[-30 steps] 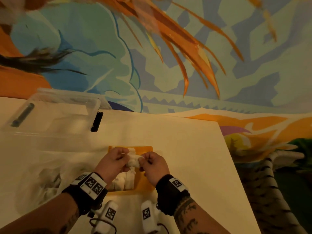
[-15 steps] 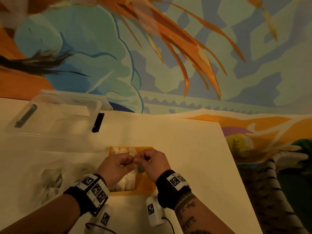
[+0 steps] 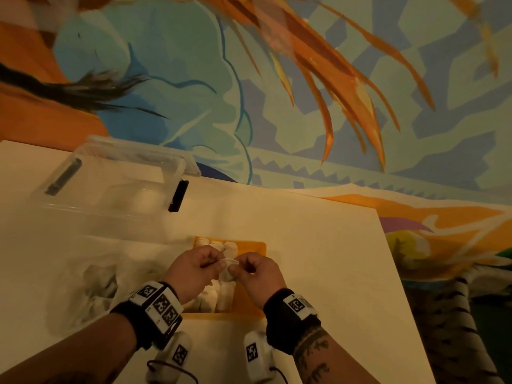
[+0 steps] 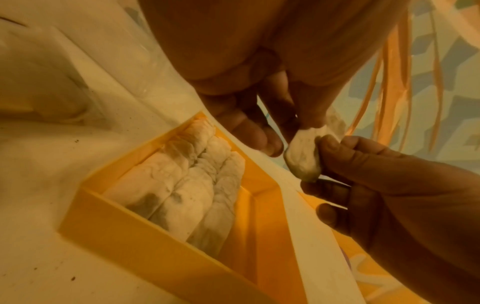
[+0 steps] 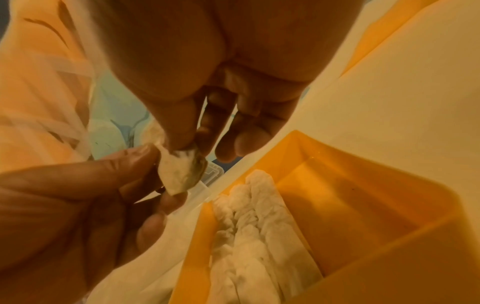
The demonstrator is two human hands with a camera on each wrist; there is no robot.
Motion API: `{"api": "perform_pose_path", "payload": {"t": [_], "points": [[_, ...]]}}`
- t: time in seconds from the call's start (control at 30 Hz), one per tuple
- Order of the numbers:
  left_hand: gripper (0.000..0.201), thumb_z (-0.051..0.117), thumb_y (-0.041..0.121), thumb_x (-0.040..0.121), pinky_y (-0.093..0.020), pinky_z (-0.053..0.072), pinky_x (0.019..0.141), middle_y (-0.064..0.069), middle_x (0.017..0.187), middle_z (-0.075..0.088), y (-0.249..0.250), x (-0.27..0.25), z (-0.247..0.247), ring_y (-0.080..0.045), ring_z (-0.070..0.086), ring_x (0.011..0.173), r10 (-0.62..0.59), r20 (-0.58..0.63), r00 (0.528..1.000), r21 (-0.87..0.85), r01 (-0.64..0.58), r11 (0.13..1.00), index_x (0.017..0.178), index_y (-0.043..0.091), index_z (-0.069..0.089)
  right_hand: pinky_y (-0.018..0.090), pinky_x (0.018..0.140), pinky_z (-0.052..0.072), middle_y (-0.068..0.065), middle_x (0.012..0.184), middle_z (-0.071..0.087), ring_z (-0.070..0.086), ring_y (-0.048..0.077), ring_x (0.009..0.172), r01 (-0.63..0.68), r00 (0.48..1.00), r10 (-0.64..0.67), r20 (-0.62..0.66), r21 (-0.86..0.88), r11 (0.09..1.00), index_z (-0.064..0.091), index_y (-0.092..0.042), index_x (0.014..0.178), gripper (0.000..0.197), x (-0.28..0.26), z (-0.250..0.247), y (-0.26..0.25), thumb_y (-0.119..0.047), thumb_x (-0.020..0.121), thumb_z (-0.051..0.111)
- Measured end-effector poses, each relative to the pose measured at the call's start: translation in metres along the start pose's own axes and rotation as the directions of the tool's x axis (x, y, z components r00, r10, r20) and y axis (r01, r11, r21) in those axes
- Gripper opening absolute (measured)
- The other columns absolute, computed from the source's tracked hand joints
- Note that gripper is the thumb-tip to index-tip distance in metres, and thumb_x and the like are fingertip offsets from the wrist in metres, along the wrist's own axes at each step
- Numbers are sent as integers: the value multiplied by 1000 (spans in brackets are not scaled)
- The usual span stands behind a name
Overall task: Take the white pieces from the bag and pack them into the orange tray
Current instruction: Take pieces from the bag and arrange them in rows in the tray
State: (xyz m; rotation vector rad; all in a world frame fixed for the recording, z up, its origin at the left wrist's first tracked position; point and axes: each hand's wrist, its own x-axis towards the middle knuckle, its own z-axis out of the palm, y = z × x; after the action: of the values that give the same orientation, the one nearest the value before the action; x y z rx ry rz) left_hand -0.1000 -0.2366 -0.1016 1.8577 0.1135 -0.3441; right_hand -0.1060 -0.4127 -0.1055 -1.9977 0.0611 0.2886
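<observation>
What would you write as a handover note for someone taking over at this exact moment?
Left hand and right hand: both pinch one white piece, held in the air above the orange tray; neither grip touches anything else.
Tray: sits on the table; rows of packed pieces fill its left side, while the right strip is bare.
Bag: lies left of the tray, with white contents showing inside.
Done: tray partly packed.
Left: seat the held piece, probably in the bare strip, then continue from the bag.
</observation>
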Motion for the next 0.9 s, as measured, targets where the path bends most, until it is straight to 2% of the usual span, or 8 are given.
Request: {"api": "perform_pose_path", "payload": {"t": [0.1, 0.2, 0.3, 0.4, 0.43, 0.53, 0.73, 0.9], "points": [[10, 69, 13, 89, -29, 56, 68, 9, 77, 74, -9, 3, -5, -10, 69, 75, -38, 1, 999, -12, 38, 999, 91, 23, 68, 8, 62, 41, -13, 78, 65, 57, -2, 68, -50, 999, 49, -6, -56, 997, 67, -28, 85, 4, 3, 2, 2, -27, 87, 71], [14, 69, 23, 89, -30, 52, 85, 14, 103, 68, -24, 11, -18, -9, 65, 92, -51, -110, 993, 208, 73, 975, 96, 35, 65, 14, 65, 45, -11, 80, 61, 56, 5, 72, -145, 989, 146, -13, -217, 965, 61, -30, 82, 9, 6, 3, 10, -28, 89, 66], [29, 69, 29, 86, -30, 49, 88, 7, 119, 57, -41, 17, -31, -13, 61, 93, -125, -190, 974, 403, 193, 895, 114, 32, 61, 27, 79, 50, -2, 95, 62, 60, 18, 89, -207, 964, 257, 68, -416, 886, 64, -23, 98, 11, 7, 7, 17, -29, 90, 63], [53, 73, 33, 82, -33, 50, 92, -3, 130, 55, -60, 20, -39, -20, 60, 106, -244, -165, 956, 505, 294, 812, 130, 25, 52, 29, 76, 50, 4, 104, 64, 60, 22, 93, -234, 918, 365, 152, -536, 811, 64, -17, 108, 22, 9, 16, 21, -29, 90, 63], [56, 73, 34, 82, -34, 52, 90, -3, 128, 57, -64, 20, -39, -21, 62, 106, -286, -136, 949, 510, 314, 801, 132, 25, 50, 30, 75, 50, 5, 107, 64, 60, 23, 92, -259, 902, 402, 156, -549, 794, 63, -16, 110, 23, 10, 19, 22, -28, 90, 63], [50, 68, 29, 87, -33, 59, 63, 0, 113, 62, -72, 19, -39, -20, 70, 82, -376, -56, 925, 411, 365, 835, 132, 25, 48, 34, 86, 54, 7, 117, 64, 62, 26, 104, -307, 876, 458, 151, -556, 772, 62, -15, 117, 31, 16, 30, 29, -28, 89, 66], [42, 66, 21, 90, -30, 57, 52, -2, 107, 60, -72, 20, -37, -24, 70, 73, -392, -43, 919, 304, 386, 871, 130, 22, 52, 36, 92, 54, 8, 118, 65, 61, 27, 108, -338, 860, 497, 121, -594, 730, 63, -16, 117, 35, 20, 41, 38, -35, 89, 66], [42, 65, 21, 90, -28, 55, 50, -3, 109, 60, -72, 20, -38, -25, 70, 72, -405, -33, 914, 280, 398, 874, 130, 22, 52, 35, 88, 54, 10, 120, 59, 60, 29, 107, -318, 889, 452, 71, -614, 722, 53, -18, 126, 41, 8, 41, 41, -35, 89, 62]]}}
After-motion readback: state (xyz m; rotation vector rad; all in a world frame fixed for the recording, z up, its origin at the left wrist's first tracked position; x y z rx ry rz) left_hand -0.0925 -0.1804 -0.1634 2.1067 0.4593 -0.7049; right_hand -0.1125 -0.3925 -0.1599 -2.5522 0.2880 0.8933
